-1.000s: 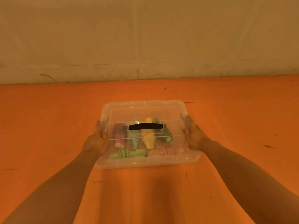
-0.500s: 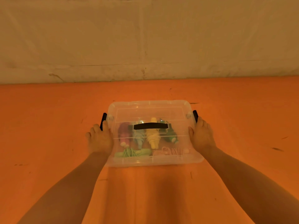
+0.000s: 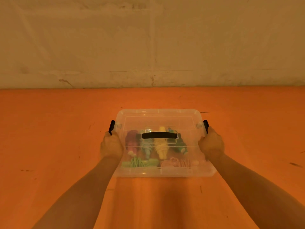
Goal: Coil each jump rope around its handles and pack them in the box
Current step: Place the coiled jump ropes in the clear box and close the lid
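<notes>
The clear plastic box (image 3: 162, 142) sits lidded on the orange tabletop (image 3: 49, 146), its long axis running 9 to 3 o'clock; a black handle (image 3: 159, 135) lies across the lid the same way; black latches (image 3: 111, 127) stick out at both ends. Inside, coiled jump ropes (image 3: 160, 147) in purple, blue, yellow and green point roughly 12 to 6; a light-green and a pink one lie crosswise at 6. The left hand (image 3: 111, 145) and right hand (image 3: 212, 144) grip the latches, fingers curled around them.
</notes>
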